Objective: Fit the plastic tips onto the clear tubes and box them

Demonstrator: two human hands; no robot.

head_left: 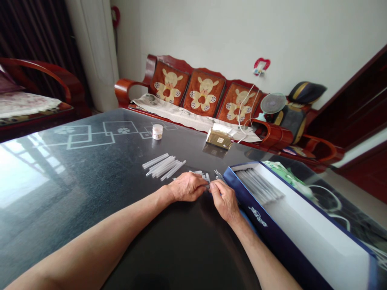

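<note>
My left hand [189, 187] and my right hand [223, 198] meet low over the dark table, fingertips almost touching. Both are closed in a pinch. Whatever is between their fingers is too small and covered to make out. Just behind the fingers lie small whitish translucent pieces [207, 177], partly hidden by the left hand. A loose pile of frosted white plastic tubes [165, 166] lies beyond my left hand. Thin silvery rods [218, 175] rest between my right hand and a long blue box [302, 219], whose far end holds a row of grey translucent tubes [260, 186].
On the glossy table [90, 173] stand a small white jar [157, 132] and a tissue box [219, 139]. A green-and-white packet [288, 177] and white cables [329, 197] lie beyond the blue box. Behind are a wooden sofa with cushions [205, 92] and a small fan [273, 104].
</note>
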